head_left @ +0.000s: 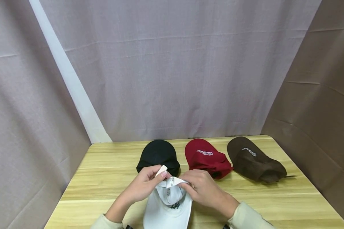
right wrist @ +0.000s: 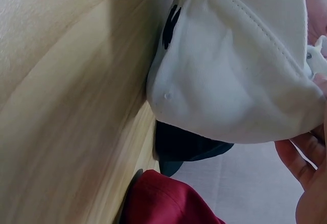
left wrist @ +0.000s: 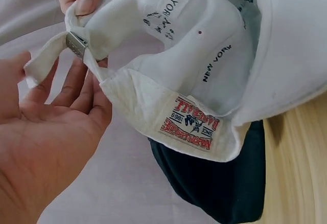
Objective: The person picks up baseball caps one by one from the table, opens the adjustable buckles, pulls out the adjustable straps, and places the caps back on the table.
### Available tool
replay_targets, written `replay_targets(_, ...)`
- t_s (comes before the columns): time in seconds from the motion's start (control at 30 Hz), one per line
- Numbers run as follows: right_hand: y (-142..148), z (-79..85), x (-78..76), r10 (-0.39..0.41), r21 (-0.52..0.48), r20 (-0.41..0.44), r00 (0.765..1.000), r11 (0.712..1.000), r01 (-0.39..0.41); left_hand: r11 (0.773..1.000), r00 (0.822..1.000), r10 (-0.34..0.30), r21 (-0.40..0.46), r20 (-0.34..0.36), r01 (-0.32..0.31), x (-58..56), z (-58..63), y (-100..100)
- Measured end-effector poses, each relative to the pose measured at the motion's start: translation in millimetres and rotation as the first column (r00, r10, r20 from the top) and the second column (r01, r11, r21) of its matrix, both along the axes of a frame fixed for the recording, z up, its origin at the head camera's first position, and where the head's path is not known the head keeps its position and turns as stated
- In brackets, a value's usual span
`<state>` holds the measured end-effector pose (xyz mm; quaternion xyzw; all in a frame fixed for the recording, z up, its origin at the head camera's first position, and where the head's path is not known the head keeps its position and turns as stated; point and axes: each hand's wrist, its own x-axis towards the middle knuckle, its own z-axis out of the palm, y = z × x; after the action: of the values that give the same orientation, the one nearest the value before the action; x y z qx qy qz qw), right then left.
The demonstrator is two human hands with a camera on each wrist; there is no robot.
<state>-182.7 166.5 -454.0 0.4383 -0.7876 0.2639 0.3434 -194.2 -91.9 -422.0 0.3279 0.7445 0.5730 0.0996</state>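
A white baseball cap (head_left: 167, 217) is held at the near middle of the table, its brim toward me and its inside partly showing. My left hand (head_left: 140, 188) pinches the loose end of the cap's back strap (left wrist: 45, 60) between thumb and finger. Beside the metal buckle (left wrist: 77, 45), my right hand (head_left: 204, 188) grips the strap and the cap's back edge. Printed lettering and a red-and-blue label (left wrist: 190, 124) show inside the cap in the left wrist view. The right wrist view shows the outside of its crown; some right-hand fingers (right wrist: 295, 163) lie behind the edge.
Behind the white cap lies a black cap (head_left: 157, 154). A red cap (head_left: 204, 159) and a dark brown cap (head_left: 253, 160) lie to its right in a row. The wooden table (head_left: 103, 178) is bordered by grey curtains (head_left: 172, 79) and a brown curtain (head_left: 326, 105).
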Motion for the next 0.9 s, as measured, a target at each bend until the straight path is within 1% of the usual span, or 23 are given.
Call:
replay_targets(0.13,-1,-1.0,-0.8,-0.007,-0.012,-0.008,1.000,1.000,0.007,1.000,1.000,-0.003,0.029,-0.013,0.004,-0.5,-0.6,-2)
replay_targets(0.23,-2,-1.1,-1.2,-0.015,-0.024,-0.006,1.000,1.000,0.015,1.000,0.999,-0.002,0.026,-0.034,0.003,-1.1,-1.7,-5)
replay_targets(0.37,-3,-2.0,-1.1,-0.029,-0.043,-0.008,1.000,0.999,0.029,1.000,0.998,0.014,0.008,-0.055,-0.013,-1.8,-3.1,-9)
replay_targets(0.47,-2,-3.0,-1.1,-0.042,-0.064,-0.008,0.999,0.997,0.041,0.999,0.997,0.045,-0.018,-0.064,-0.047,-2.2,-4.5,-10)
replay_targets(0.6,-2,-3.2,-2.8,-0.063,-0.106,-0.011,0.998,0.992,0.062,0.991,0.990,0.115,-0.052,-0.087,-0.120,-2.9,-4.9,-11)
replay_targets(0.7,-2,-1.7,-5.0,-0.081,-0.137,-0.018,0.997,0.988,0.078,0.984,0.984,0.159,-0.069,-0.081,-0.164,-3.2,-3.7,-10)
replay_targets(0.8,-1,0.6,-6.3,-0.095,-0.158,-0.015,0.995,0.983,0.091,0.982,0.983,0.169,-0.074,-0.068,-0.174,-3.0,-1.6,-9)
replay_targets(0.9,-2,3.1,-6.5,-0.110,-0.161,-0.004,0.994,0.981,0.107,0.984,0.986,0.163,-0.060,-0.042,-0.165,-1.9,1.0,-9)
